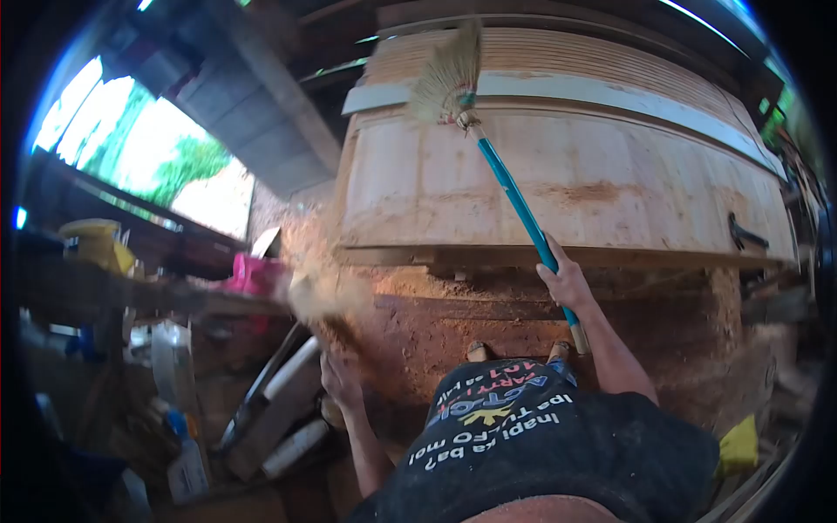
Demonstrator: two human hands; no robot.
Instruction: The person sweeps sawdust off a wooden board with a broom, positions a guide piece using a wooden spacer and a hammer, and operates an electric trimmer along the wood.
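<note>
My right hand (567, 277) is wrapped round the blue handle of a broom (514, 196), near its lower end. The broom points up and away, its straw bristles (452, 74) over the far part of a large wooden workbench (488, 192); whether they touch it I cannot tell. Low on the left, beside the bench, my left hand (342, 381) is closed round the lower end of a tan, brush-like thing (330, 305). Motion smears that thing, so its exact kind is unclear.
A hammer-like black tool (745, 234) lies at the bench's right end. A pale board (558, 87) crosses its far part. On the left are a pink container (255, 273), a yellow container (96, 244) and cluttered shelves with bottles (186, 466). Sawdust covers the ground (427, 336) around my feet.
</note>
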